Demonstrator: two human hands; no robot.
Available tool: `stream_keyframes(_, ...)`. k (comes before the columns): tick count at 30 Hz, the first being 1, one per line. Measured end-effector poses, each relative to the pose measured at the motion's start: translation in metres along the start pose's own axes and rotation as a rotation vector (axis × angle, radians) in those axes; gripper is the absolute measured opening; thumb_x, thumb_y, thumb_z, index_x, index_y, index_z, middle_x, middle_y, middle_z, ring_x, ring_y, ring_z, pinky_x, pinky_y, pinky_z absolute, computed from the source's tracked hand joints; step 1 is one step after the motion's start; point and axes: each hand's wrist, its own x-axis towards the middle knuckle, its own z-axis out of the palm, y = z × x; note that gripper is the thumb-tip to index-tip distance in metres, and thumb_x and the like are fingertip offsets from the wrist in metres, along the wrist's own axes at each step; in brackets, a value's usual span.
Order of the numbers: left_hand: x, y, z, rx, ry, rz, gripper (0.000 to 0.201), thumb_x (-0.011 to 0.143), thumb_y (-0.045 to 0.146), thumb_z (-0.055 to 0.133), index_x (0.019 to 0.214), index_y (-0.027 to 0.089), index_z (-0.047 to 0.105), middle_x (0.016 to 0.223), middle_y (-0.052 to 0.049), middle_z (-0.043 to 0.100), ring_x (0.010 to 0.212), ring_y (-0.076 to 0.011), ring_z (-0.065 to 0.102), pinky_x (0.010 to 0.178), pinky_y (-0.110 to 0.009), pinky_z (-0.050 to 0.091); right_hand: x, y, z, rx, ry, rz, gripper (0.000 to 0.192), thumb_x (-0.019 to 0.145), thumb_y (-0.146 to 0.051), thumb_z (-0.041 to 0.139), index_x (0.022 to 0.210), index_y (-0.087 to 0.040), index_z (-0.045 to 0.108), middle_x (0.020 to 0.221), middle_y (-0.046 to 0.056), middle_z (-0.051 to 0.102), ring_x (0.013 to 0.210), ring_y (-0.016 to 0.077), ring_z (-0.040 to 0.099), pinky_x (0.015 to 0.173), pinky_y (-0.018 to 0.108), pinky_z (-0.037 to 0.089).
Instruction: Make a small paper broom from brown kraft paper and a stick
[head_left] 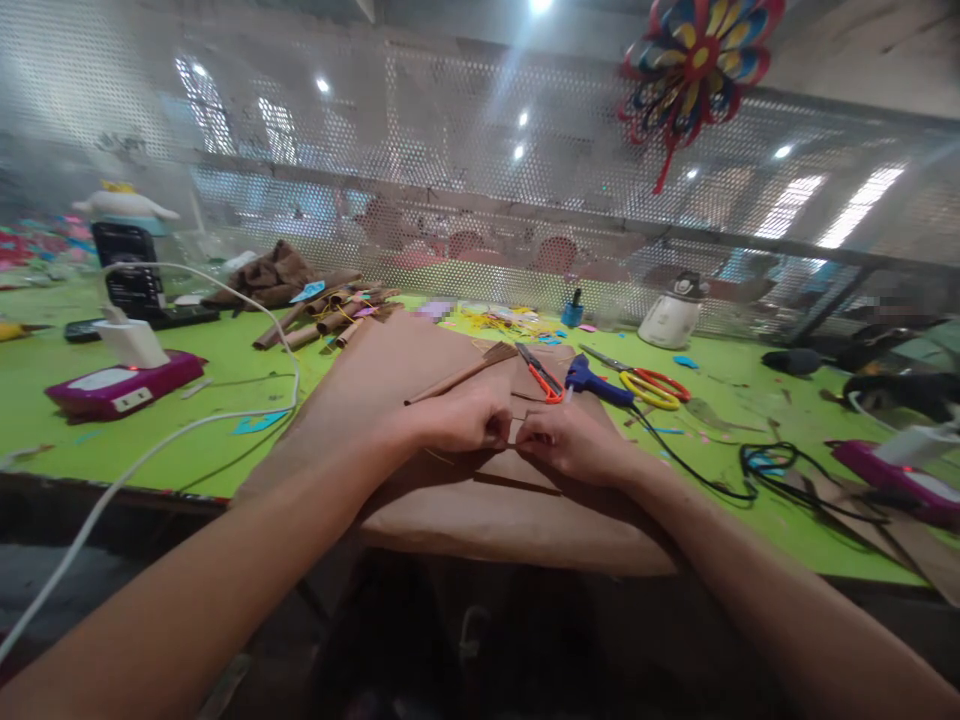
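Observation:
Over a large sheet of brown paper [450, 530], my two hands meet with their fingertips close together. My left hand [480, 415] is closed, its thumb and fingers pinching one end of a small brown paper strip [515, 432]. The other end is pinched by my right hand [566, 440], also closed. Much of the strip is hidden by the fingers. Just beyond my left hand lies a thin rolled paper stick [457, 374]. A cutter with an orange end [541, 374] and a blue glue gun [598, 382] lie just beyond my right hand.
Scissors [649, 384] with red and yellow handles lie right of the glue gun, whose black cord [750, 480] coils rightward. Paper rolls [337, 310] are piled back left. Purple power strips [127, 384] sit at both sides; a white cable [296, 370] crosses the left.

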Motion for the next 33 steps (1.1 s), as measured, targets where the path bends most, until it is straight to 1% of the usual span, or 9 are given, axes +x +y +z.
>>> stream_keyframes(3, 0.000, 0.001, -0.002, 0.045, 0.002, 0.010, 0.012, 0.073, 0.020, 0.054, 0.065, 0.014, 0.060, 0.060, 0.002, 0.049, 0.055, -0.0085, 0.040, 0.052, -0.021, 0.026, -0.002, -0.002, -0.001, -0.040, -0.007, -0.027, 0.015, 0.081, -0.006, 0.052, 0.073, -0.013, 0.062, 0.071, 0.002, 0.057, 0.060, 0.0099, 0.044, 0.056, 0.021, 0.032)
stream_keyframes(6, -0.002, 0.004, -0.003, 0.111, 0.015, -0.015, 0.010, 0.070, 0.018, 0.053, 0.062, 0.015, 0.058, 0.059, 0.002, 0.048, 0.054, -0.0083, 0.038, 0.050, -0.021, 0.025, -0.004, -0.003, -0.001, -0.093, -0.012, -0.037, 0.016, 0.082, -0.007, 0.051, 0.072, -0.013, 0.061, 0.075, 0.003, 0.056, 0.063, 0.0103, 0.044, 0.058, 0.021, 0.032)
stream_keyframes(9, -0.005, 0.007, -0.005, 0.168, 0.018, -0.058, 0.011, 0.068, 0.018, 0.052, 0.061, 0.016, 0.060, 0.056, 0.002, 0.049, 0.051, -0.0090, 0.037, 0.050, -0.023, 0.026, -0.006, -0.004, -0.002, -0.120, -0.016, -0.043, 0.017, 0.085, -0.008, 0.049, 0.072, -0.014, 0.060, 0.076, 0.003, 0.055, 0.064, 0.0107, 0.045, 0.059, 0.022, 0.033)
stream_keyframes(13, -0.008, 0.013, -0.008, 0.254, -0.006, -0.111, 0.017, 0.069, 0.019, 0.050, 0.061, 0.017, 0.064, 0.055, 0.000, 0.053, 0.050, -0.0109, 0.038, 0.052, -0.026, 0.028, -0.008, -0.006, -0.003, -0.138, -0.013, -0.053, 0.016, 0.085, -0.010, 0.050, 0.073, -0.014, 0.060, 0.079, 0.004, 0.055, 0.064, 0.0110, 0.046, 0.060, 0.022, 0.034)
stream_keyframes(16, -0.010, 0.019, -0.012, 0.316, -0.003, -0.062, 0.016, 0.069, 0.017, 0.051, 0.062, 0.017, 0.066, 0.058, -0.001, 0.056, 0.051, -0.0116, 0.040, 0.053, -0.027, 0.028, -0.010, -0.006, -0.003, -0.172, -0.014, -0.041, 0.017, 0.086, -0.012, 0.050, 0.073, -0.014, 0.060, 0.080, 0.004, 0.055, 0.065, 0.0114, 0.046, 0.061, 0.023, 0.035)
stream_keyframes(19, -0.012, 0.023, -0.013, 0.357, 0.020, -0.028, 0.016, 0.070, 0.015, 0.052, 0.060, 0.016, 0.064, 0.057, -0.001, 0.056, 0.050, -0.0108, 0.040, 0.052, -0.026, 0.027, -0.012, -0.004, -0.002, -0.214, -0.018, -0.036, 0.017, 0.086, -0.013, 0.049, 0.073, -0.014, 0.060, 0.081, 0.005, 0.055, 0.065, 0.0121, 0.046, 0.061, 0.024, 0.035)
stream_keyframes(24, -0.014, 0.024, -0.013, 0.405, 0.016, -0.040, 0.014, 0.071, 0.015, 0.055, 0.058, 0.016, 0.062, 0.052, 0.000, 0.051, 0.049, -0.0107, 0.039, 0.052, -0.026, 0.027, -0.017, -0.002, 0.001, -0.319, -0.059, -0.026, 0.017, 0.088, -0.014, 0.045, 0.077, -0.014, 0.059, 0.083, 0.006, 0.054, 0.070, 0.0143, 0.047, 0.064, 0.026, 0.036)
stream_keyframes(28, -0.015, 0.022, -0.014, 0.414, 0.003, -0.056, 0.015, 0.073, 0.014, 0.053, 0.059, 0.016, 0.061, 0.055, -0.001, 0.053, 0.049, -0.0106, 0.037, 0.051, -0.027, 0.025, -0.019, -0.004, 0.002, -0.388, -0.073, -0.016, 0.017, 0.089, -0.014, 0.043, 0.080, -0.014, 0.058, 0.085, 0.008, 0.055, 0.074, 0.0160, 0.048, 0.068, 0.027, 0.037)
stream_keyframes(33, -0.015, 0.024, -0.015, 0.411, -0.017, -0.082, 0.011, 0.072, 0.014, 0.056, 0.063, 0.017, 0.062, 0.058, 0.000, 0.054, 0.050, -0.0108, 0.040, 0.053, -0.026, 0.028, -0.017, -0.008, 0.003, -0.377, -0.074, 0.027, 0.017, 0.091, -0.017, 0.043, 0.081, -0.015, 0.057, 0.084, 0.008, 0.056, 0.076, 0.0167, 0.049, 0.069, 0.027, 0.038)
